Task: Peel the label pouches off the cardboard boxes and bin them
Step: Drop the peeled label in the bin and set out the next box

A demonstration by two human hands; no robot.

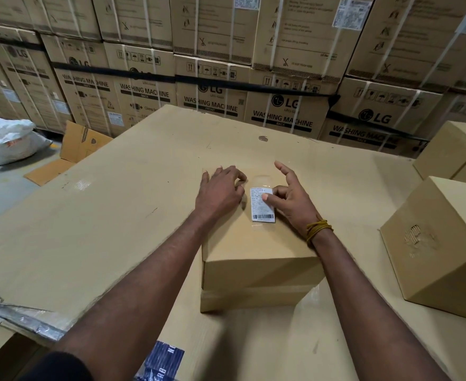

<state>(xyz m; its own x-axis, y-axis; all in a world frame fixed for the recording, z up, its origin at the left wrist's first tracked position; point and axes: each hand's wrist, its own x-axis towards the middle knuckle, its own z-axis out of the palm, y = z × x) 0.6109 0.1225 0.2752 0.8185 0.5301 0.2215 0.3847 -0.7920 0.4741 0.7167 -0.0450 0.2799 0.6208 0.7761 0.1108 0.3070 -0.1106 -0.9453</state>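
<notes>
Pouch (262, 204) lies flat on box (256, 243) top, long axis running away from me. Right hand (289, 199) nearer: thumb on pouch's right edge, fingers half spread. Left hand (220, 192) curled, pressing box just left of it.

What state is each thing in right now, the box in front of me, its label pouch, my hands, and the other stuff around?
cardboard box: closed, lying on the big cardboard sheet
label pouch: on the box top, not yet peeled off
left hand: fingers curled, pressing on the box top
right hand: thumb on the label, fingers half curled
box at right: closed, surface torn
white sack: slumped on the floor
</notes>
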